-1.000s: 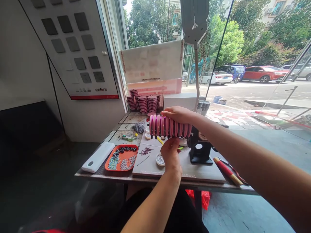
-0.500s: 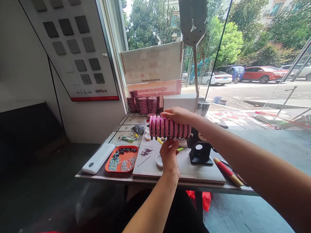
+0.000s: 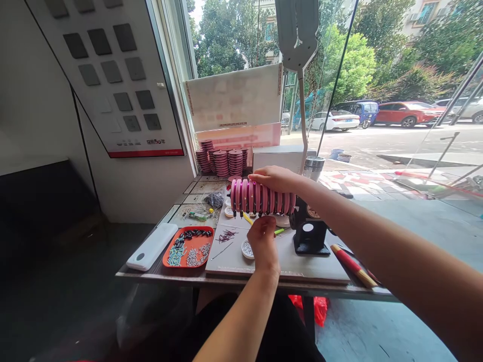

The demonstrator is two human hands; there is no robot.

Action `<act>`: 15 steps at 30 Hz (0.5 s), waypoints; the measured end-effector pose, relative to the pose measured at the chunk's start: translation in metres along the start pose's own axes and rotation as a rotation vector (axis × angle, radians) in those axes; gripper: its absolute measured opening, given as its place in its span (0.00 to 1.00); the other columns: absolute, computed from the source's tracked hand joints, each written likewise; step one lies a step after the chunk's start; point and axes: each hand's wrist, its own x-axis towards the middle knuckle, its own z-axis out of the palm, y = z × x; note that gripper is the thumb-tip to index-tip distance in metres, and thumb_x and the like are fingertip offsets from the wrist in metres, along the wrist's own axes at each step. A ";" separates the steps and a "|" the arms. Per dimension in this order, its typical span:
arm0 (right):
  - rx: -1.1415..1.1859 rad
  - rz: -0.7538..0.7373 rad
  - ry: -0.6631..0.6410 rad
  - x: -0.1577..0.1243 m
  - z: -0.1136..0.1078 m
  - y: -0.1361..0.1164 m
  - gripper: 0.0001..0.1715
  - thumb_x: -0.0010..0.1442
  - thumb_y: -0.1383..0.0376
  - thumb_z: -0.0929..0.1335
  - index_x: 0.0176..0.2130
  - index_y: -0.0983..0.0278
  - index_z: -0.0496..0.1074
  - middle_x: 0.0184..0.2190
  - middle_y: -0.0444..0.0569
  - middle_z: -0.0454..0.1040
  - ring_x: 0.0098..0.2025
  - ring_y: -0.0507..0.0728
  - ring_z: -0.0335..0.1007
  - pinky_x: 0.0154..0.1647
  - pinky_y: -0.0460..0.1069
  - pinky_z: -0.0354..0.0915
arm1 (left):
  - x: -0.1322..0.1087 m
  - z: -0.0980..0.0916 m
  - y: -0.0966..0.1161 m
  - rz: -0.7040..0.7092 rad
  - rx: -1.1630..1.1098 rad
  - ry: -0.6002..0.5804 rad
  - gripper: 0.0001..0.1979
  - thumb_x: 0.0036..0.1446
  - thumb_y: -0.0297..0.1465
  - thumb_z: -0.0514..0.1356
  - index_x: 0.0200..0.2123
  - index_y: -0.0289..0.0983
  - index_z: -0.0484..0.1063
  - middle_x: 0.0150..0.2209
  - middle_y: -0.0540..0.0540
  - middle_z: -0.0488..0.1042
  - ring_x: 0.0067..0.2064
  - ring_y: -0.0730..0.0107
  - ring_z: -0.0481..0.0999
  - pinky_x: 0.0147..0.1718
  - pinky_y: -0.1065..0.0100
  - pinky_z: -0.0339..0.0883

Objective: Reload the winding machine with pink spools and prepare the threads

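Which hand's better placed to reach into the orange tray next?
Likely the left hand: it sits below the pink discs, nearer the orange tray, while the right hand lies over their top.

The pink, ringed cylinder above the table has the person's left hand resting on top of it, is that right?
Not quite: it's the right hand resting on top of the pink, ringed cylinder above the table. The head view shows the left hand lower down, by its underside.
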 end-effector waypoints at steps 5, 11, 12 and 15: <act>-0.002 0.004 -0.001 -0.001 -0.001 -0.001 0.26 0.61 0.49 0.53 0.35 0.60 0.70 0.36 0.50 0.74 0.36 0.57 0.67 0.29 0.48 0.55 | -0.002 0.000 0.001 -0.017 -0.006 0.008 0.05 0.36 0.30 0.65 0.22 0.37 0.74 0.19 0.53 0.68 0.22 0.78 0.61 0.23 0.73 0.53; -0.004 0.009 0.001 -0.001 -0.001 -0.001 0.26 0.61 0.49 0.53 0.36 0.60 0.70 0.36 0.50 0.74 0.36 0.57 0.67 0.29 0.47 0.55 | -0.001 0.004 -0.002 -0.036 -0.021 0.031 0.06 0.36 0.31 0.65 0.22 0.36 0.74 0.18 0.54 0.66 0.21 0.79 0.59 0.22 0.73 0.53; -0.005 0.008 0.000 -0.001 -0.001 -0.001 0.26 0.61 0.49 0.53 0.36 0.60 0.70 0.36 0.50 0.74 0.36 0.57 0.67 0.29 0.47 0.55 | 0.000 0.004 -0.002 -0.038 -0.025 0.036 0.06 0.37 0.31 0.64 0.22 0.36 0.74 0.18 0.54 0.65 0.21 0.79 0.59 0.22 0.73 0.53; -0.005 0.007 0.000 -0.002 -0.002 -0.002 0.26 0.61 0.49 0.53 0.35 0.60 0.70 0.36 0.50 0.74 0.36 0.58 0.67 0.29 0.48 0.55 | 0.002 0.004 -0.004 -0.044 -0.039 0.041 0.06 0.37 0.31 0.65 0.22 0.36 0.74 0.16 0.55 0.63 0.20 0.79 0.58 0.22 0.73 0.53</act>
